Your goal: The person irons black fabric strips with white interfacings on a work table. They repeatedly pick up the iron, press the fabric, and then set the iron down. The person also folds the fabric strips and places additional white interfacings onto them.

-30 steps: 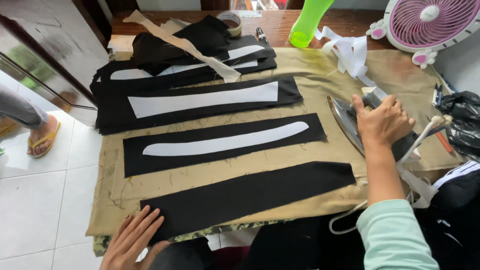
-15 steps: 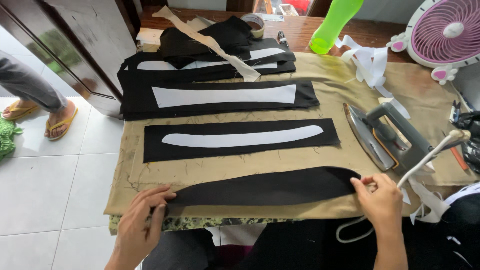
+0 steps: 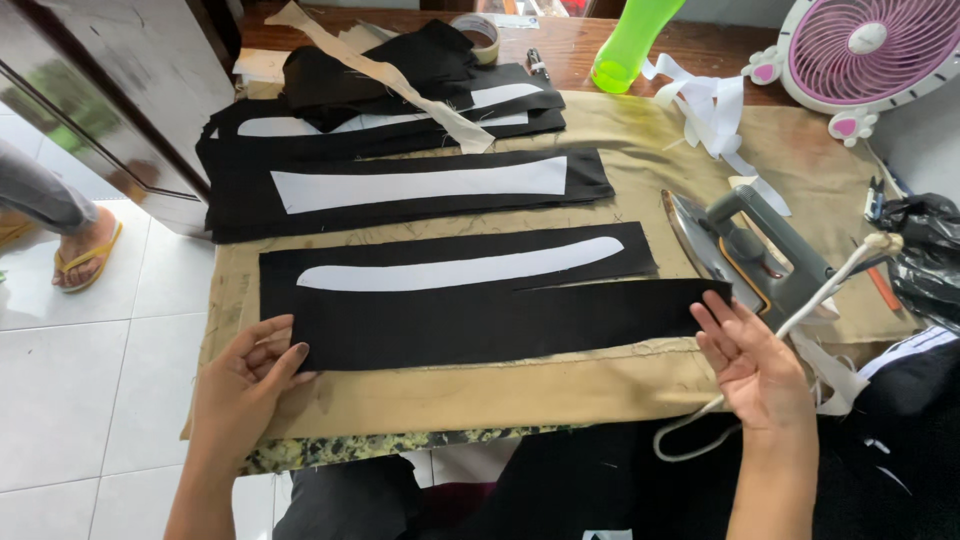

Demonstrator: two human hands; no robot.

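A long black fabric strip [image 3: 500, 322] lies across the tan ironing cloth [image 3: 560, 385]. My left hand [image 3: 245, 375] pinches its left end between thumb and fingers. My right hand [image 3: 750, 355] touches its right end with spread fingers. Just behind lies another black strip with a curved white interfacing piece [image 3: 460, 268] on it. A grey iron [image 3: 745, 250] rests on its side to the right, its white cord [image 3: 800, 330] running past my right hand.
More black pieces with white interfacing [image 3: 420, 185] are stacked at the back, with a beige strip [image 3: 390, 75] over them. A green bottle [image 3: 630, 45], tape roll [image 3: 480, 35] and pink fan [image 3: 860, 50] stand behind. A person's sandalled foot [image 3: 85, 255] is on the tiled floor at left.
My right hand left the iron and came to the strip's right end. Both hands moved the near black strip up against the piece with the curved white interfacing.
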